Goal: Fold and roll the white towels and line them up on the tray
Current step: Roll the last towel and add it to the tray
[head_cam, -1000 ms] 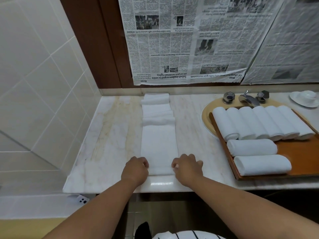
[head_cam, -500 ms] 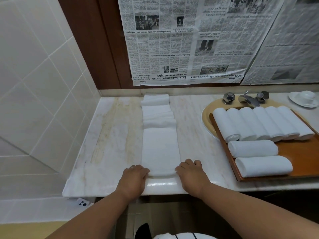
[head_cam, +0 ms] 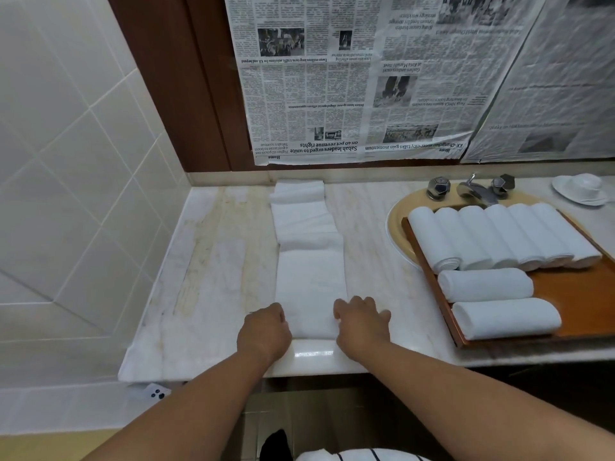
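The folded towel [head_cam: 311,261] lies flat as a narrow strip on the marble tabletop [head_cam: 216,261]. Its long axis runs straight away from me, the near end at the front edge and the far, rumpled end touching the back upstand. My left hand [head_cam: 264,331] grips the near left corner with curled fingers. My right hand [head_cam: 361,322] grips the near right corner likewise. Bare marble lies on both sides of the strip, wider on the left up to the tiled wall [head_cam: 83,161]. To the right, the wooden tray [head_cam: 585,294] sits partly over the basin [head_cam: 396,227], carrying eight rolled towels [head_cam: 499,234]: six side by side, two crosswise in front. Newspaper [head_cam: 349,78] covers the wall behind.
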